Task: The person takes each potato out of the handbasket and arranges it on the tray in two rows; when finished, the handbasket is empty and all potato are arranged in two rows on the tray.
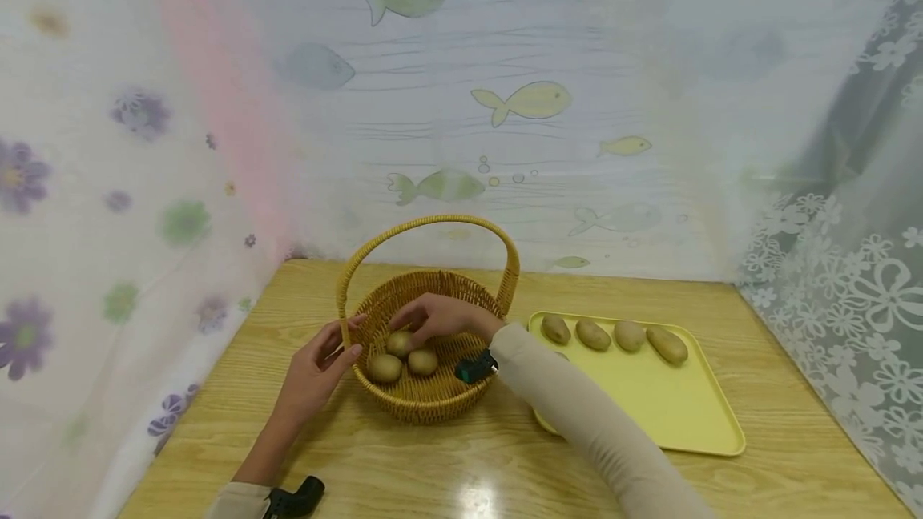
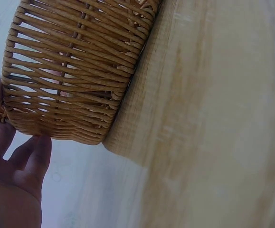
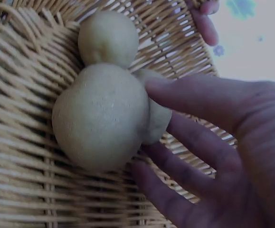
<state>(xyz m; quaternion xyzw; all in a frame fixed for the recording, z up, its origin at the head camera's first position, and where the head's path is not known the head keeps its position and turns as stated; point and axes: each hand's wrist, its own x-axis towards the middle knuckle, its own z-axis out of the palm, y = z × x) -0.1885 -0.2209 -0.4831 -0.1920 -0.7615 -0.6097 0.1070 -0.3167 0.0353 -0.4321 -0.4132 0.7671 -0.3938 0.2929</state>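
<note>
Three potatoes lie together in the left part of a wicker basket (image 1: 425, 411). My right hand (image 1: 450, 317) reaches into it, thumb and fingers curled about the rear potato (image 1: 399, 343). In the right wrist view, the thumb of that hand (image 3: 208, 137) touches this potato (image 3: 160, 121), partly hidden behind a nearer potato (image 3: 99, 116); another potato (image 3: 109, 38) lies beside them. My left hand (image 1: 313, 371) holds the basket's left side at the foot of the handle. The left wrist view shows the fingers of this hand (image 2: 18, 175) at the woven rim (image 2: 56, 130).
To the basket's right lies a yellow tray (image 1: 649, 407) with several potatoes (image 1: 593, 335) along its far edge. My right forearm crosses the tray's left side and hides part of it. Patterned curtains (image 1: 433, 126) stand behind and beside the wooden table (image 1: 404, 471).
</note>
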